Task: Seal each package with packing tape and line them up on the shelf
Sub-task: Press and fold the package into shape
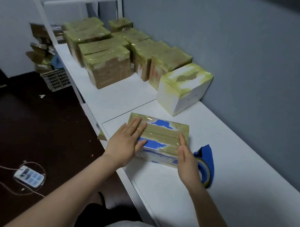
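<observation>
A flat blue-and-white package (161, 134), wrapped in yellowish packing tape, lies on the white shelf (193, 185) in front of me. My left hand (126, 142) rests flat on its left end with straight fingers. My right hand (187, 160) stands edge-on against its right end, fingers straight. A blue tape dispenser (206, 164) lies just right of the package, partly hidden behind my right hand. Farther back, a taped white box (183, 89) and several taped brown boxes (109, 66) stand in rows on the shelf.
A grey wall (247, 59) runs along the shelf's far side. On the dark floor at left lie a power strip (29, 176) with cables, a plastic crate (56, 79) and stacked cardboard. White frame posts rise at the shelf's far end.
</observation>
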